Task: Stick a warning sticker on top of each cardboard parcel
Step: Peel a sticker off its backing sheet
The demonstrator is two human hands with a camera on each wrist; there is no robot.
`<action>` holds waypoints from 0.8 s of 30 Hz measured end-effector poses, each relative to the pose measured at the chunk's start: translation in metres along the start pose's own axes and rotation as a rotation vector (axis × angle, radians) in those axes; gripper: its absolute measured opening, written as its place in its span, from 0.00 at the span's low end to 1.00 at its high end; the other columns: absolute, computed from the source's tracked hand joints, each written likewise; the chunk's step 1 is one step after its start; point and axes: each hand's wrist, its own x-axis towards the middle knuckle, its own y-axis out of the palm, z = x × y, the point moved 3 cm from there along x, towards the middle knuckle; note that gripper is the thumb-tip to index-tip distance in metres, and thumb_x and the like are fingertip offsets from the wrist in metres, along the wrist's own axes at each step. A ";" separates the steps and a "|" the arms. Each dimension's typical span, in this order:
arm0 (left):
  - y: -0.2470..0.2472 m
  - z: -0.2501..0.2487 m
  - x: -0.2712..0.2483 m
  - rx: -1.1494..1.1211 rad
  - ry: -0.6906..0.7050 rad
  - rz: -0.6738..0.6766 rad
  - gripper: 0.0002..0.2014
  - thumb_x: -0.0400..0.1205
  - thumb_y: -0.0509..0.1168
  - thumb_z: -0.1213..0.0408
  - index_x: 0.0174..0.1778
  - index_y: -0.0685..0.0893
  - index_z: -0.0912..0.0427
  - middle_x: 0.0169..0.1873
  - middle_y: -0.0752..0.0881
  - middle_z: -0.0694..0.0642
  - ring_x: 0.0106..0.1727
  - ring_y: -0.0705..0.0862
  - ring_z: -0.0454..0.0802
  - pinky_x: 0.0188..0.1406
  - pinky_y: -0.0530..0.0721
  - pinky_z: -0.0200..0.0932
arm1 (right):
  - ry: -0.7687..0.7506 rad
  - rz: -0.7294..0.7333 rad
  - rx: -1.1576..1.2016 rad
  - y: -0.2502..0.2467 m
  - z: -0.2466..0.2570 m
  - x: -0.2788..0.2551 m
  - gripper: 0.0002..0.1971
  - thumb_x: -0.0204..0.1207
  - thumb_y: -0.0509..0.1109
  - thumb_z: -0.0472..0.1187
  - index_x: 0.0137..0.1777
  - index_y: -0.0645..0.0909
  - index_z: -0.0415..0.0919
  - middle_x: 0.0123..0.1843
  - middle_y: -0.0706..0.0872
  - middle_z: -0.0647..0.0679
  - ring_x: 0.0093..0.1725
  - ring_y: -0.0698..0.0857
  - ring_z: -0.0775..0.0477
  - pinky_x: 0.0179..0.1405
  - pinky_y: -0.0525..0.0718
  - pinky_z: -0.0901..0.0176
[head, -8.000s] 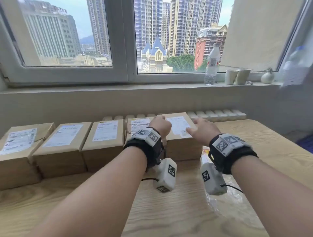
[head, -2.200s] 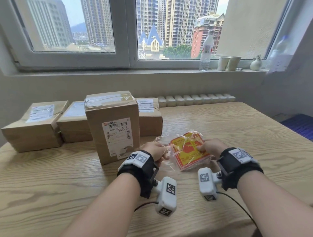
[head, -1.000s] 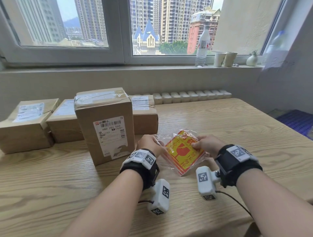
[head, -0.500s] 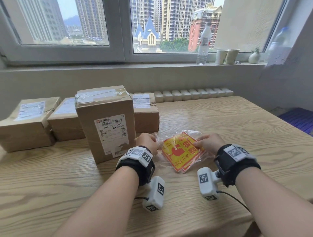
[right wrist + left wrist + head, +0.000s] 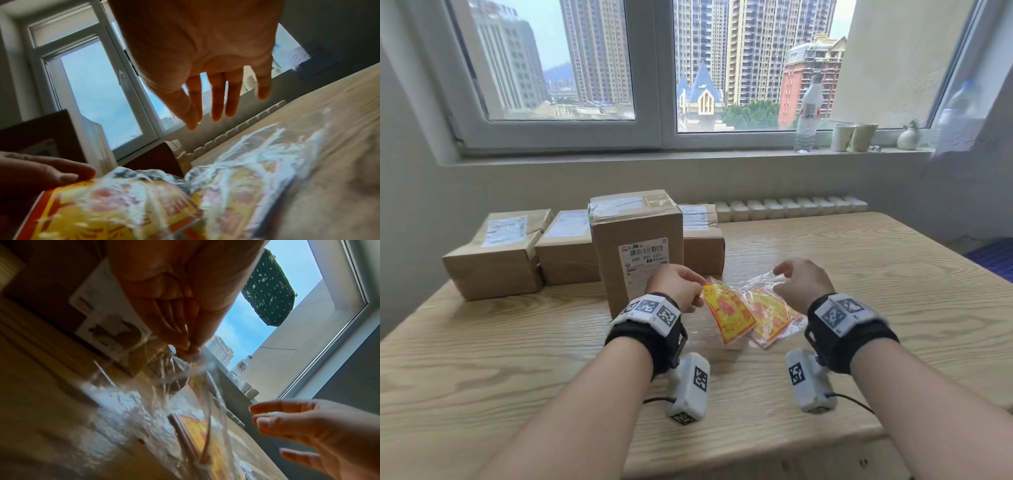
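Four parcels seen from the head, toward the table's far left corner, tallest in front. Left hand pinching one sticker by its top corner; right hand loose and empty above the bag. From the left wrist: fingertips nipped on crinkled plastic. From the right wrist: fingers spread wide, holding nothing. Likely light, floppy, slippery; best held by an edge.
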 end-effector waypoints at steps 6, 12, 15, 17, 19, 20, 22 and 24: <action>-0.031 -0.006 -0.029 -0.261 -0.004 -0.056 0.06 0.78 0.67 0.73 0.44 0.90 0.68 0.34 0.91 0.62 0.36 0.90 0.53 0.45 0.91 0.50 | -0.374 0.099 0.221 -0.004 0.067 -0.044 0.10 0.74 0.75 0.49 0.52 0.87 0.45 0.47 0.89 0.56 0.48 0.87 0.58 0.53 0.86 0.60; -0.061 -0.005 -0.048 -0.348 0.076 -0.068 0.05 0.73 0.71 0.77 0.42 0.90 0.68 0.37 0.91 0.64 0.37 0.91 0.54 0.38 0.92 0.45 | -0.451 0.246 0.245 0.014 0.100 -0.066 0.15 0.67 0.80 0.54 0.51 0.88 0.48 0.45 0.90 0.57 0.47 0.88 0.57 0.50 0.86 0.60; -0.069 0.001 -0.046 -0.293 0.137 -0.088 0.06 0.77 0.73 0.69 0.46 0.90 0.67 0.34 0.90 0.59 0.31 0.87 0.46 0.28 0.86 0.35 | -0.438 0.090 0.245 0.015 0.104 -0.062 0.07 0.76 0.72 0.39 0.49 0.91 0.46 0.40 0.88 0.55 0.46 0.86 0.52 0.49 0.85 0.58; -0.074 0.005 -0.044 -0.247 0.163 -0.120 0.04 0.77 0.74 0.64 0.43 0.90 0.60 0.35 0.89 0.52 0.31 0.83 0.43 0.27 0.79 0.34 | -0.402 0.079 0.333 0.017 0.104 -0.057 0.08 0.76 0.70 0.35 0.46 0.91 0.45 0.39 0.88 0.54 0.46 0.86 0.50 0.50 0.85 0.54; -0.077 0.010 -0.040 -0.239 0.165 -0.127 0.04 0.78 0.72 0.62 0.43 0.89 0.58 0.36 0.86 0.49 0.33 0.79 0.41 0.28 0.76 0.34 | -0.377 0.119 0.417 0.018 0.105 -0.055 0.08 0.77 0.69 0.34 0.45 0.89 0.44 0.39 0.88 0.52 0.45 0.86 0.50 0.45 0.83 0.58; -0.078 0.012 -0.039 -0.241 0.155 -0.117 0.05 0.79 0.71 0.62 0.45 0.89 0.59 0.36 0.85 0.49 0.32 0.77 0.41 0.27 0.75 0.34 | -0.373 0.139 0.438 0.020 0.106 -0.055 0.07 0.78 0.69 0.34 0.45 0.88 0.44 0.39 0.87 0.52 0.44 0.85 0.51 0.42 0.81 0.62; -0.079 0.016 -0.035 -0.247 0.128 -0.091 0.04 0.80 0.70 0.62 0.45 0.88 0.59 0.36 0.85 0.52 0.29 0.76 0.42 0.24 0.75 0.35 | -0.375 0.167 0.457 0.023 0.107 -0.054 0.07 0.79 0.68 0.34 0.45 0.87 0.44 0.39 0.86 0.52 0.43 0.84 0.52 0.39 0.79 0.66; -0.079 0.020 -0.032 -0.272 0.111 -0.053 0.04 0.80 0.70 0.64 0.41 0.87 0.57 0.36 0.85 0.56 0.26 0.75 0.44 0.21 0.74 0.36 | -0.362 0.183 0.477 0.025 0.108 -0.053 0.07 0.80 0.68 0.35 0.46 0.87 0.43 0.41 0.86 0.52 0.44 0.84 0.52 0.40 0.79 0.66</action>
